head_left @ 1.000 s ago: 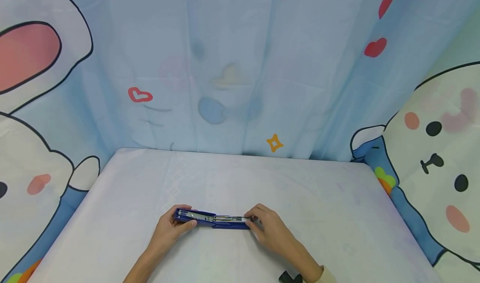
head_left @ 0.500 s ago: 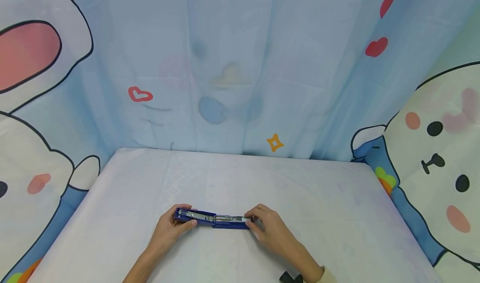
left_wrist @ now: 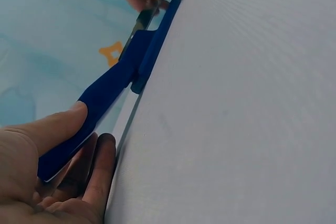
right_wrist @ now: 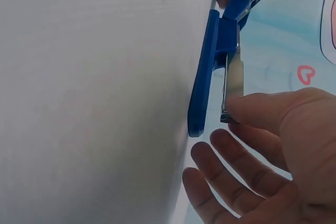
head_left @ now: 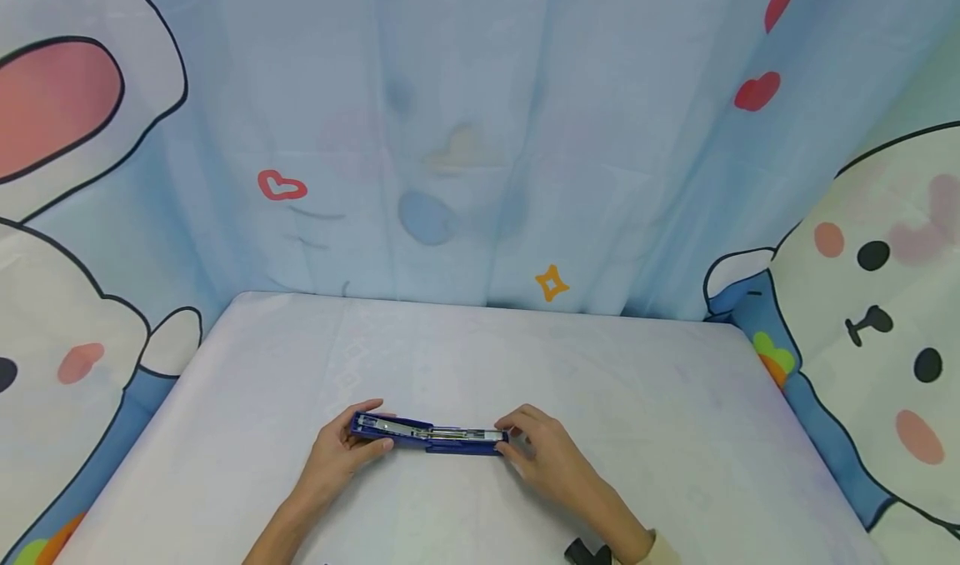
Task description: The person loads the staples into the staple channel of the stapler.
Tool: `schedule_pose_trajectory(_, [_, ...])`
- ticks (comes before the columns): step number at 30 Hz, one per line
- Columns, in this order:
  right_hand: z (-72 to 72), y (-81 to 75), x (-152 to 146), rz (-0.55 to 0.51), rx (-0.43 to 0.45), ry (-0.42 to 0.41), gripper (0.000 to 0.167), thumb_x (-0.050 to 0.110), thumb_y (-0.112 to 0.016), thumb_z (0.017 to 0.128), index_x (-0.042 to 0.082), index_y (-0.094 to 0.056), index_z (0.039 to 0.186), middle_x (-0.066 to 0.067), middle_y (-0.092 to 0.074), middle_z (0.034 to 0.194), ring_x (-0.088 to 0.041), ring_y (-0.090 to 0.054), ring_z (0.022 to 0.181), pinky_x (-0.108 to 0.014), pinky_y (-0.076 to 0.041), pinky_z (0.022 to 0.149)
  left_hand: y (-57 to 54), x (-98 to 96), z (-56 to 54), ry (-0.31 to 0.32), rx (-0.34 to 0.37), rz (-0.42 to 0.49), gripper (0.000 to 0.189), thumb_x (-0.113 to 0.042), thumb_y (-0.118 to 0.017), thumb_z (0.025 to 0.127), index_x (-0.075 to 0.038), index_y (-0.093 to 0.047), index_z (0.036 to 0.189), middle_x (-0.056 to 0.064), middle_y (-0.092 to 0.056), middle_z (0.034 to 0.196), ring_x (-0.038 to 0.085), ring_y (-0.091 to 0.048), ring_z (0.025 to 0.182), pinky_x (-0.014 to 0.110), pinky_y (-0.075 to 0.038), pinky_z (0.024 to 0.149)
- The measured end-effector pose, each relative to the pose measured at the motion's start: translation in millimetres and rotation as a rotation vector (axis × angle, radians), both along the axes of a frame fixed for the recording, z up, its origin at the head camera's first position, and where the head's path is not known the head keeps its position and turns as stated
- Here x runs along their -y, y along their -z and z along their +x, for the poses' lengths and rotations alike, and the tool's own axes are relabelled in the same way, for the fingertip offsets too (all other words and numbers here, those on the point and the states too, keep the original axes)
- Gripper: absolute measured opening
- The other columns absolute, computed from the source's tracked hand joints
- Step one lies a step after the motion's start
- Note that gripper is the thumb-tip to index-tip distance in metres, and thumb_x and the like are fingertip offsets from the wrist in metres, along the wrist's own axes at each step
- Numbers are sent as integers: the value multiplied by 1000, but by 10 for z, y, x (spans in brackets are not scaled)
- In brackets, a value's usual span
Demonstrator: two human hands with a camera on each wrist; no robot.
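Smooth white tabletop (head_left: 637,407): left hand (head_left: 337,450) grips a blue stapler (head_left: 430,441) at its nine-o'clock end, right hand (head_left: 549,455) pinches its metal rail (right_wrist: 236,80).

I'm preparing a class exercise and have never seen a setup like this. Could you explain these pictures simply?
No machine here: a person works with bare hands. The wide picture comes from a head camera, the other two from cameras on the wrists. Over a white surface, the left hand holds one end of an opened blue stapler; the right hand pinches the end of its metal rail. Its base is close to the surface; I can't tell whether it rests there.
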State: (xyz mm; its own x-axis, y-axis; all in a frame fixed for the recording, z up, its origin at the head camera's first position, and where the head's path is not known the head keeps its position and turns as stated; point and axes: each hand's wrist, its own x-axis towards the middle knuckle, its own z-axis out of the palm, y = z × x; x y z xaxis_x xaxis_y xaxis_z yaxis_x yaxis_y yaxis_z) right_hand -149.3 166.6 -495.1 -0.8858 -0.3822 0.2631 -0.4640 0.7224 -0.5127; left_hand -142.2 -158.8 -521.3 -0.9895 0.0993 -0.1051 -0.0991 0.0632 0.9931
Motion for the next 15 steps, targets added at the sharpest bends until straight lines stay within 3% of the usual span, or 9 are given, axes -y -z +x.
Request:
schedule_pose_trajectory(8, [-23,-5,15,45,54,21,22,9,-87,86,12,-77,105,4,-77,106,-10,-70,93,-25,-59,80,-10,29,8,-7,-2,-9,65,-6,-83,89,-2,-56,149,24,-67,142,0,-71,109,13,-57,91])
schedule_pose_trajectory(15, [-30,-28,11,86,67,24,24,11,-89,85,11,-78,106,4,-78,106,-9,-69,94,-30,-61,84,8,30,-2,18,-16,25,64,-2,-82,89,2,-55,147,26,-67,142,0,-71,111,13,-56,93])
